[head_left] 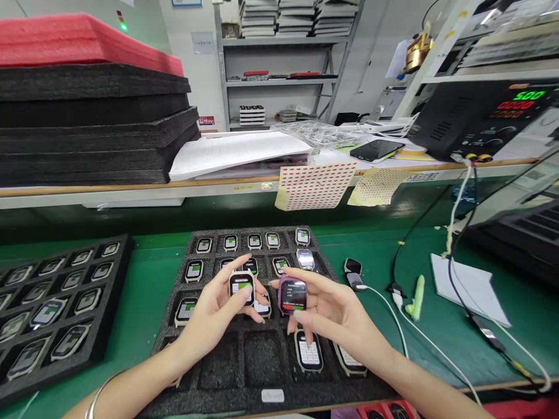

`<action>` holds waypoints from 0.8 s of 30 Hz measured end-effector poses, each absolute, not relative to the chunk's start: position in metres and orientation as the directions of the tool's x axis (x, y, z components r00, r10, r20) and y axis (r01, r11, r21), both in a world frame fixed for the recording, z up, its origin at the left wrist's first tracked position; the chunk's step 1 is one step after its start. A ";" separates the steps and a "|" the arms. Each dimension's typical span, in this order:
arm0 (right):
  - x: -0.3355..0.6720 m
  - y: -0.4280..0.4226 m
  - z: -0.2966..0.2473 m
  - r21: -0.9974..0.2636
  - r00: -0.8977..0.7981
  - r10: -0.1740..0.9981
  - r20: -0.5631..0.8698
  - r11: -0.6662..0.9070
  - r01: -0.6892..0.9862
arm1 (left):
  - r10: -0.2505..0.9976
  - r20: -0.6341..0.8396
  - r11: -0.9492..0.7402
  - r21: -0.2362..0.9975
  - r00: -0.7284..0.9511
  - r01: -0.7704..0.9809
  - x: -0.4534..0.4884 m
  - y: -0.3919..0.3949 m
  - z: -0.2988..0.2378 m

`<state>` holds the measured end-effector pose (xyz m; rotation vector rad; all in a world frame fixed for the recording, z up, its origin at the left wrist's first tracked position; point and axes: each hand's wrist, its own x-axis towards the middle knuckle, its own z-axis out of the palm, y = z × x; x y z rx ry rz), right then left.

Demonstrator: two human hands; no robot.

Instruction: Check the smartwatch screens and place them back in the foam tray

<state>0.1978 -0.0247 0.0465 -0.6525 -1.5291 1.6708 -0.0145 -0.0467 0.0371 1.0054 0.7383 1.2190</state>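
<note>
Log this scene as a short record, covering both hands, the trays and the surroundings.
Left hand: holds a pale-framed, rounded-square watch with a green-and-white screen
Right hand: holds a purple-framed, rounded-square watch, text on its dark screen
Beneath hands: black foam tray holding pale-framed watches
Far left: second black foam tray, also holding watches
Work surface: green bench top
Raised shelf, right: black box-shaped device with lit digits

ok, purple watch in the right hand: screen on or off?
On. The purple watch, held in the right hand, shows small light text on a dark display, with a red patch near the bottom.
</note>
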 end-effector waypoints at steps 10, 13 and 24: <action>0.196 -0.029 0.050 -0.982 -0.547 0.832 0.097 -0.008 -0.187 | 0.975 0.092 -0.007 0.924 0.204 -0.382 -0.014 -0.052 0.039; 0.195 -0.028 0.050 -0.982 -0.525 0.846 0.095 -0.006 -0.187 | 0.974 0.091 -0.008 0.929 0.208 -0.371 -0.014 -0.052 0.039; 0.194 -0.029 0.050 -0.992 -0.525 0.850 0.046 -0.021 -0.122 | 0.978 0.085 -0.011 0.934 0.192 -0.357 -0.014 -0.050 0.037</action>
